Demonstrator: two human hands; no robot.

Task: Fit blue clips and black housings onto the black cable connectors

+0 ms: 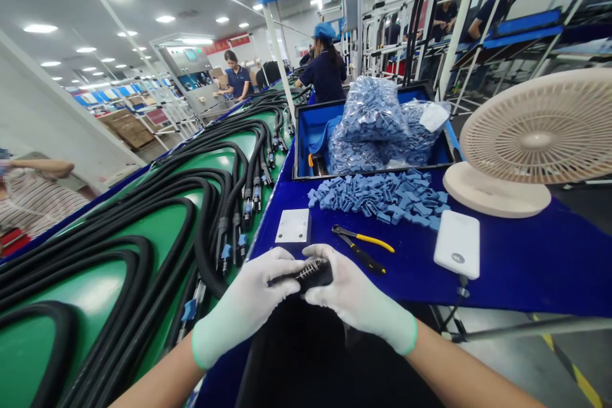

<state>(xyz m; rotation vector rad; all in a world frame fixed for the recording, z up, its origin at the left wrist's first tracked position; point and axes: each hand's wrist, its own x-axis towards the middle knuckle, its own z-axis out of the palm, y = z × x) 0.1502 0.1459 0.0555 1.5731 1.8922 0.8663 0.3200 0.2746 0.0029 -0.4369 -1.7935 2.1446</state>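
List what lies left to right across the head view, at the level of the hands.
coiled black cables → left hand → black cable end with a metal spring → right hand → white power bank

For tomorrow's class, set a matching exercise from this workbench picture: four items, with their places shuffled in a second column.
Items:
1. yellow-handled pliers
2. black cables
3. bagged blue parts
4. black part

Places:
A. blue-lined crate
B. between left hand and right hand
C. green belt
D. blue bench top

Pairs: 1-D, 2-C, 3-A, 4-B
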